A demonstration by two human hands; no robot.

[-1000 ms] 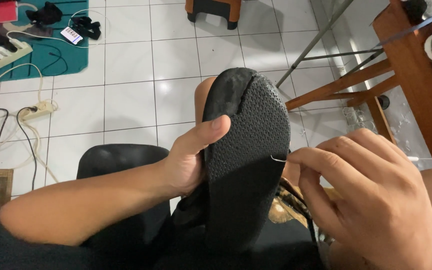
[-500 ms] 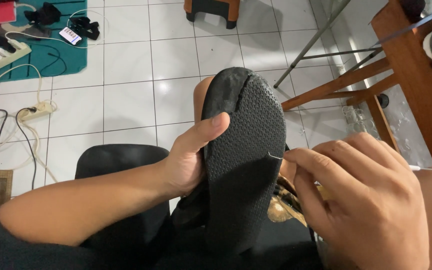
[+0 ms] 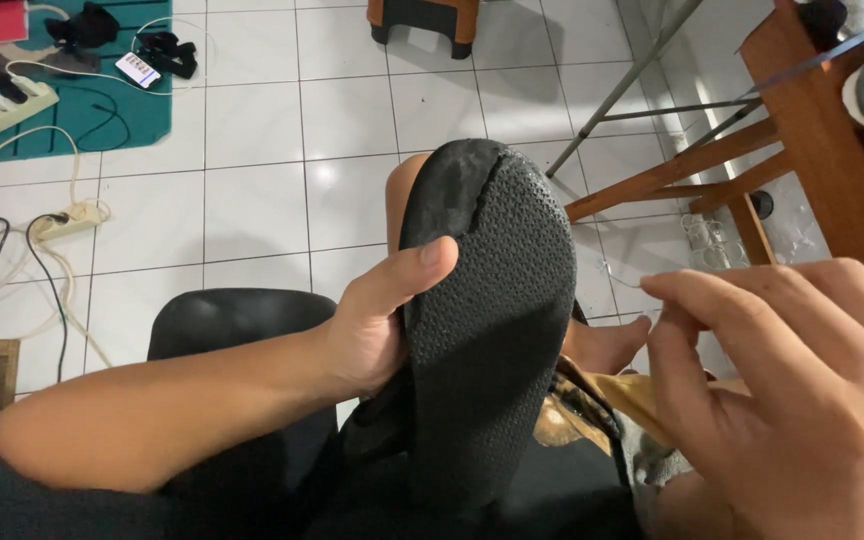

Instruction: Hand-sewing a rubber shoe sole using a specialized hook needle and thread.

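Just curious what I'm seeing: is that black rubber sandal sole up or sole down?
Sole up: the black rubber sandal shows its dotted tread to the camera, steadied by the left hand.

— What do you see below you?
— White floor tiles [image 3: 252, 130], glossy with glare, a teal mat [image 3: 102, 110] top left, 2 power strips [image 3: 7, 105] trailing cables.
— And to your right?
— A brown wooden frame [image 3: 752, 150] and a grey metal leg [image 3: 622, 85].

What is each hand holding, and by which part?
The left hand grips the black textured rubber shoe sole by its left edge, thumb across the tread. The right hand pinches something too thin to identify.
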